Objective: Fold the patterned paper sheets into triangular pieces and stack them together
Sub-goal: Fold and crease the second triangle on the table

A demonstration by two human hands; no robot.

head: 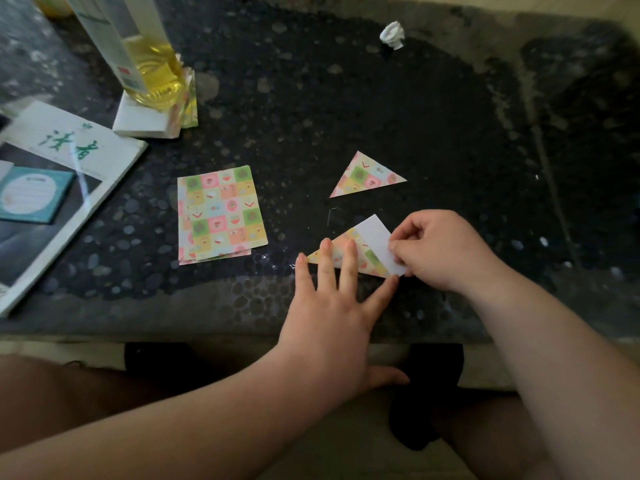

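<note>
A partly folded patterned sheet [369, 249] lies on the dark table near its front edge, shaped as a triangle with a white strip along its right side. My left hand [332, 306] presses it flat with straight, spread fingers. My right hand [438, 251] pinches the white strip at its right edge. One finished patterned triangle [365, 176] lies just beyond them. A small stack of flat patterned sheets [220, 214] lies to the left.
A crumpled white paper ball [393, 35] sits at the back. At the left are a bottle of yellow liquid [152, 77] standing on white paper, a magazine [59, 188] and a teal notepad [33, 195]. My legs show below the table edge.
</note>
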